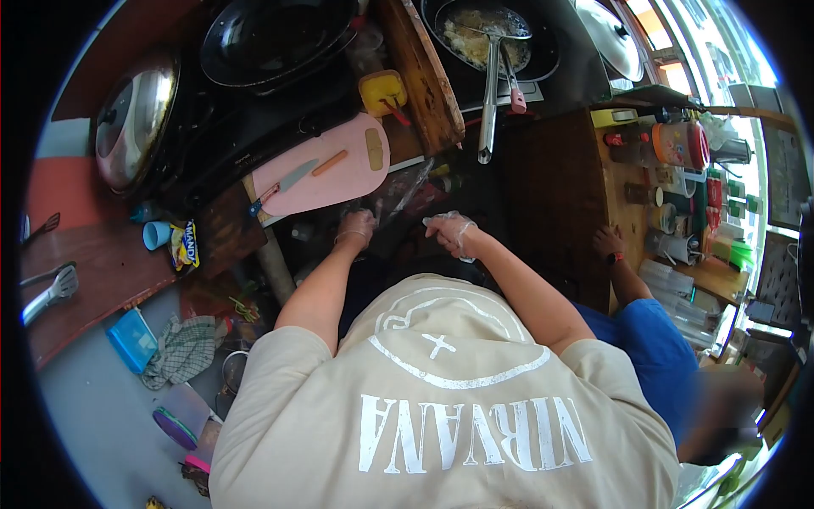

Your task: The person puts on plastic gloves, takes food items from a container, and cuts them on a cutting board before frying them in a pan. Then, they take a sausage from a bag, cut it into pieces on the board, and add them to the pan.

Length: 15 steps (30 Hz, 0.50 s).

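My left hand (356,227) wears a thin clear plastic glove, its fingers curled closed just below the front edge of a pink cutting board (318,182). A crumpled sheet of clear plastic (409,188) shows beside it. My right hand (454,234), gloved too, is closed a short way to the right, level with the left and apart from it. What either hand holds, if anything, I cannot tell. On the board lie a knife (292,178) with a brown handle and a short orange-brown stick (331,163).
Behind the board stands a black stove with a large dark pan (275,42). Food fries in another pan (454,34), with a metal skimmer (490,93) across it. Another person's hand (607,242) rests at the right shelf (627,212), which holds jars. A blue cup (156,235) stands left.
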Each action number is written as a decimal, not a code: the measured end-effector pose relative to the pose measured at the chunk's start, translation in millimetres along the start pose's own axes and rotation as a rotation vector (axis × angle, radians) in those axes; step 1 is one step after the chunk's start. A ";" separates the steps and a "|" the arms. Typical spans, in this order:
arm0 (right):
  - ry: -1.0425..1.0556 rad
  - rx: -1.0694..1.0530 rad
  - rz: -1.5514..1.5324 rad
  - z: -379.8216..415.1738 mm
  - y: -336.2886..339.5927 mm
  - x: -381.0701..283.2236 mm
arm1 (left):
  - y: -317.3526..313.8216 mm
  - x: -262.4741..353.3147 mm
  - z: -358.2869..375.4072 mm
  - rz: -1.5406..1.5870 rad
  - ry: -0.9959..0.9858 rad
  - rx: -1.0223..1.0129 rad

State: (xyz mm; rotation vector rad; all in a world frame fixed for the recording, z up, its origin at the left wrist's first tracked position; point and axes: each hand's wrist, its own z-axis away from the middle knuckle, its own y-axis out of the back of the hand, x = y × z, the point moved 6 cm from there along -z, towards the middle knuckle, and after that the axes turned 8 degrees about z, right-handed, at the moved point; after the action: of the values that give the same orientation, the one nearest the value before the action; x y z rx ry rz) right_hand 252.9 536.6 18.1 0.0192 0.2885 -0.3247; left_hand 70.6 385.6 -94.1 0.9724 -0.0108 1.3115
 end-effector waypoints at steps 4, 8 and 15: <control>0.048 0.024 -0.015 -8.3 -9.6 -12.0 | 7.7 -12.5 1.4 -0.034 0.214 0.179; 0.112 0.189 0.181 -34.0 -17.8 -26.2 | 4.0 -11.8 -4.6 0.224 0.100 0.207; 0.074 0.413 0.430 -123.1 -12.2 -25.5 | 12.9 20.6 -10.4 0.295 -0.048 0.037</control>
State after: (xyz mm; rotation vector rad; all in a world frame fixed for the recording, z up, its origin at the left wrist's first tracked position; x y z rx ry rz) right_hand 191.9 541.0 -92.5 0.4942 0.2790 0.0493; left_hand 61.5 407.4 -82.4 1.0617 -0.1732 1.5615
